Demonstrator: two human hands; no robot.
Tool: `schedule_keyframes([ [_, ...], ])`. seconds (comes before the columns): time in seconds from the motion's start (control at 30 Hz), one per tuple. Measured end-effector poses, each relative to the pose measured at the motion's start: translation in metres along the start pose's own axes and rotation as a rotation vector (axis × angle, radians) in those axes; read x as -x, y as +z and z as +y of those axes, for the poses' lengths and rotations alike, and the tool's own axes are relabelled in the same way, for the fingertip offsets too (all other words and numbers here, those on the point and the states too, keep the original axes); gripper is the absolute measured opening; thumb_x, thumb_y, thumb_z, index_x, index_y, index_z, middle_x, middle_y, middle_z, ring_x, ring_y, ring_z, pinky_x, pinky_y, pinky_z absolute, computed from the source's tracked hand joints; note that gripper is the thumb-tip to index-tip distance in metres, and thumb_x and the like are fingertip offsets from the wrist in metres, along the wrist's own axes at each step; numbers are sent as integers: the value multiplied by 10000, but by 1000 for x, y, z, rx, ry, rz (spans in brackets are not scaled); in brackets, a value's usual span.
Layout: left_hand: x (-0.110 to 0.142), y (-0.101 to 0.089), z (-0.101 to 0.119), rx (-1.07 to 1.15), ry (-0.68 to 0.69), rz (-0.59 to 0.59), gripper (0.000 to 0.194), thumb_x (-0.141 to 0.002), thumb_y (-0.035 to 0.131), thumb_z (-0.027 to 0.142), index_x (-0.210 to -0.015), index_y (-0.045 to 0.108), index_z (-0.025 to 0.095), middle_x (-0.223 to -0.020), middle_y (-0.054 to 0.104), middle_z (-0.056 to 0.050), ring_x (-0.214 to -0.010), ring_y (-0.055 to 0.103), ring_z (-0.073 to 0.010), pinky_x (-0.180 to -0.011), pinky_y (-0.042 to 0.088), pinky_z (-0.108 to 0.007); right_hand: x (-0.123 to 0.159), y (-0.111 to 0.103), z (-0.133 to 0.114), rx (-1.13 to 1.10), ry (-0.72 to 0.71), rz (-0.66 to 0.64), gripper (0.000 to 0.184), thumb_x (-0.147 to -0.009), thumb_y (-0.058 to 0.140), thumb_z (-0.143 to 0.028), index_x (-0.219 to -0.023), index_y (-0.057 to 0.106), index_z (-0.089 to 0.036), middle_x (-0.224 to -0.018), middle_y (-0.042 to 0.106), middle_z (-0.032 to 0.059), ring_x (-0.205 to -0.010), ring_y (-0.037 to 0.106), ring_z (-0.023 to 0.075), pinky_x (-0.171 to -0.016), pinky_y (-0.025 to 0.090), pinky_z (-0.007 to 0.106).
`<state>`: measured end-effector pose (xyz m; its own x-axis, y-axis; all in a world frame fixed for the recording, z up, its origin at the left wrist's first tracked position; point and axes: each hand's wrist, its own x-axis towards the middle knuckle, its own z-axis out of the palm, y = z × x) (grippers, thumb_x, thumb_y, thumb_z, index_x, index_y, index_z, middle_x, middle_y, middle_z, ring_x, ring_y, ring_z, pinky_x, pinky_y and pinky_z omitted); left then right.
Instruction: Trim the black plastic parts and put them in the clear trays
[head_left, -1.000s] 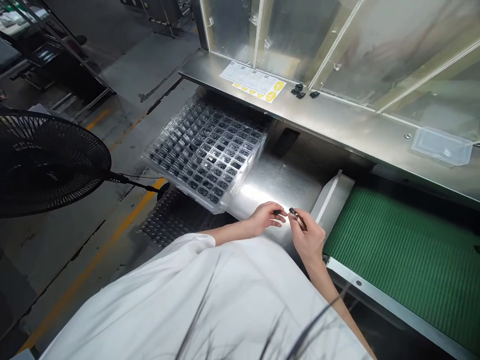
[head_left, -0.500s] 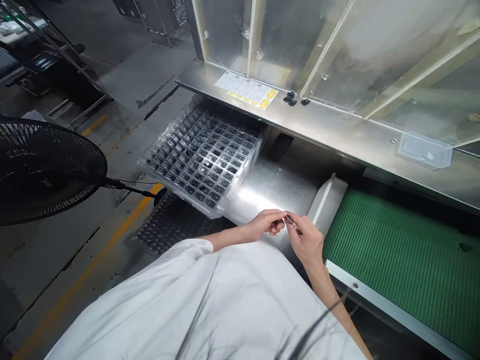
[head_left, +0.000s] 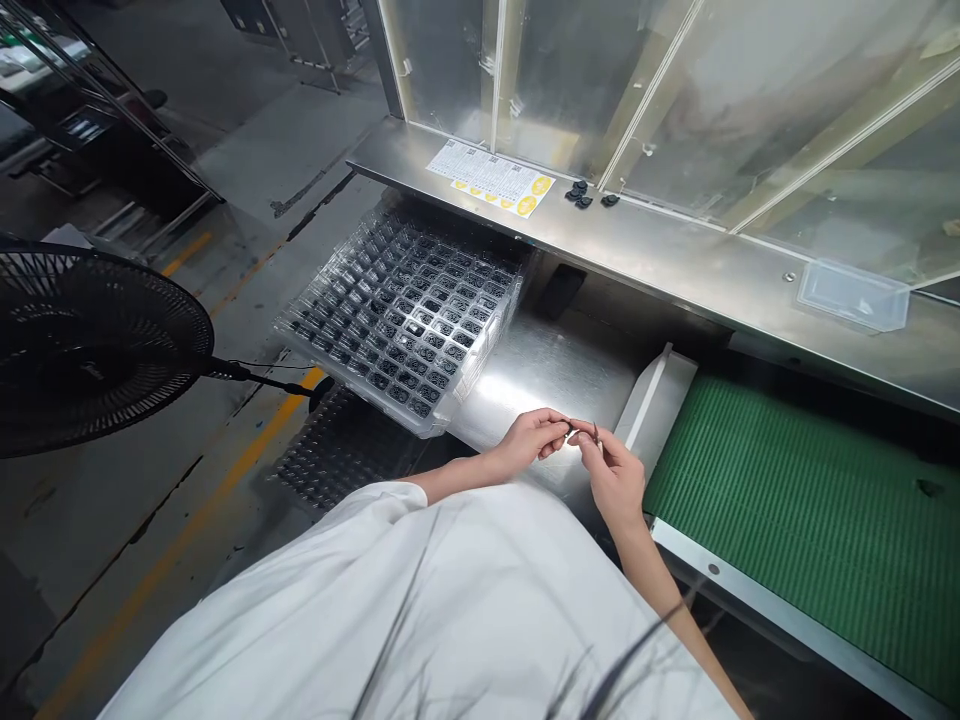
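My left hand (head_left: 531, 442) is closed, pinching a small dark part (head_left: 568, 428) at its fingertips. Close beside it is my right hand (head_left: 616, 478), its fingers curled round a thin pointed tool (head_left: 597, 433), largely hidden by the fingers, so its exact kind is unclear. Both hands are above the bare metal worktop (head_left: 559, 365), in front of my white shirt. To their left, a stack of clear plastic trays (head_left: 450, 395) has many pockets, many with small black parts in them.
A green ribbed conveyor belt (head_left: 795, 500) runs to the right, past a metal guide (head_left: 660, 395). On the shelf ledge lie a label sheet (head_left: 487, 175), several black parts (head_left: 578, 194) and a clear plastic lid (head_left: 853, 296). A black fan (head_left: 97, 350) stands at left.
My right hand has shifted slightly, and its fingers have turned the thin tool to point more upright. The left hand stays almost in place, with the dark part at its fingertips.
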<state>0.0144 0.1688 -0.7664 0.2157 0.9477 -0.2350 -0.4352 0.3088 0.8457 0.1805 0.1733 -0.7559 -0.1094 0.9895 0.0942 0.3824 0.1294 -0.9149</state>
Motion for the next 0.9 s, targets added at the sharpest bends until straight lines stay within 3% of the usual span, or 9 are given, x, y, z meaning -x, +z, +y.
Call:
schedule_keyframes([
  [0.17, 2, -4, -2, -242, 167, -19, 364, -943, 639, 480, -1027, 709, 133, -741, 553, 17, -680, 448, -105, -669, 341, -269, -1, 8, 4, -149, 60, 69, 363, -843, 804, -539, -1016, 795, -220, -989, 781, 67, -892, 700, 228, -817, 577, 375],
  [0.33, 3, -7, -8, -243, 171, -47, 454, -993, 578, 512, -1178, 734, 129, -767, 542, 13, -701, 443, -119, -691, 359, -271, -1, 12, 7, -128, 54, 118, 365, -839, 806, -537, -990, 775, -206, -941, 764, 58, -821, 667, 200, -748, 556, 342],
  [0.4, 4, -7, -8, -285, 183, -41, 452, -1003, 569, 501, -1189, 743, 127, -776, 545, 7, -726, 458, -125, -714, 371, -273, 0, 13, 8, -167, 84, 122, 374, -827, 815, -534, -991, 758, -202, -899, 751, 46, -738, 636, 177, -654, 526, 311],
  [0.5, 6, -6, -7, -339, 202, -46, 462, -1020, 548, 490, -1215, 750, 123, -781, 547, 2, -761, 475, -131, -742, 380, -276, 2, 13, 9, -299, 180, 84, 420, -811, 826, -542, -1021, 721, -194, -765, 695, 8, -524, 477, 114, -465, 377, 264],
  [0.57, 6, -4, -7, -315, 191, -61, 507, -1011, 559, 530, -1234, 752, 118, -776, 541, 2, -754, 467, -130, -725, 375, -275, 2, 13, 9, -353, 200, 66, 424, -818, 818, -538, -1035, 702, -193, -718, 663, -8, -474, 413, 97, -429, 324, 258],
  [0.77, 5, 0, -4, -148, 51, -131, 757, -888, 646, 704, -1316, 724, 85, -684, 485, 31, -616, 389, -100, -600, 311, -266, 5, 9, 7, -126, -26, 100, 278, -894, 718, -473, -1000, 736, -217, -854, 724, 37, -695, 617, 176, -635, 523, 320],
  [0.9, 4, 1, -4, -140, 54, -132, 716, -887, 660, 685, -1279, 738, 92, -666, 500, 33, -589, 386, -90, -583, 308, -261, 7, 8, 5, -68, -73, 123, 258, -912, 683, -445, -1010, 760, -219, -893, 752, 51, -771, 663, 201, -718, 559, 347],
])
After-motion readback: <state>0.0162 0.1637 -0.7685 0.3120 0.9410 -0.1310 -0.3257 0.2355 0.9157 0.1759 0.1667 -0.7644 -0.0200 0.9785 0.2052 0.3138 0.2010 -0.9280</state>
